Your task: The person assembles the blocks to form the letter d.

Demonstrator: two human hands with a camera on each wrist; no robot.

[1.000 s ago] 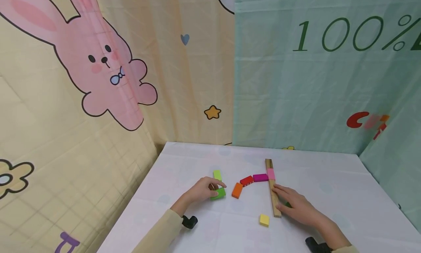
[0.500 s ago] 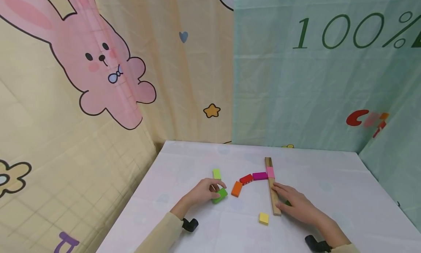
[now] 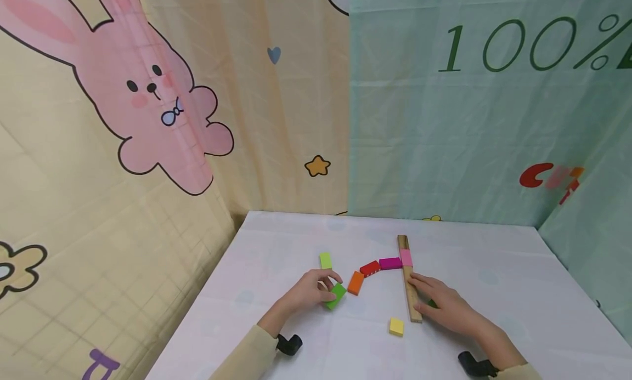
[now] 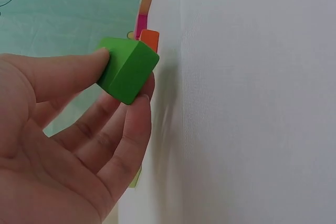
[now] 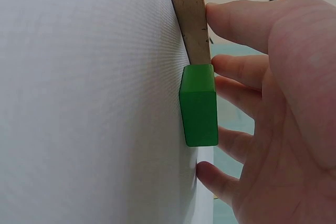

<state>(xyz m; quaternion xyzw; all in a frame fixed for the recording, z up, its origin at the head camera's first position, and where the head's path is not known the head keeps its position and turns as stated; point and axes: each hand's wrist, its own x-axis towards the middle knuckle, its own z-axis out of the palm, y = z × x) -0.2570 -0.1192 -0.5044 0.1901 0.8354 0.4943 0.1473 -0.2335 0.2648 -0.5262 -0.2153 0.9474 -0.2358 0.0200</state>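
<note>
A bright green wooden block (image 3: 337, 296) is pinched between thumb and fingers of my left hand (image 3: 306, 291); in the left wrist view this green block (image 4: 128, 69) hangs tilted above the table. Just right of it lies an orange block (image 3: 355, 283), at the end of a curved row with a red block (image 3: 370, 268) and a magenta block (image 3: 390, 264). My right hand (image 3: 446, 308) touches the side of a wooden ruler (image 3: 412, 300) with nearly straight fingers. A darker green block (image 5: 199, 111) sits against the ruler by that palm, mostly hidden in the head view.
A pink block (image 3: 406, 257) lies at the ruler, meeting the magenta one. Behind my left hand lies a lime block (image 3: 325, 260). A yellow block (image 3: 396, 327) sits nearer the front of the white table (image 3: 257, 243). Printed curtains surround the table.
My left hand has moved slightly right with the green block, which has turned to a steeper slant and come closer to the orange block. The right hand stays at the ruler.
</note>
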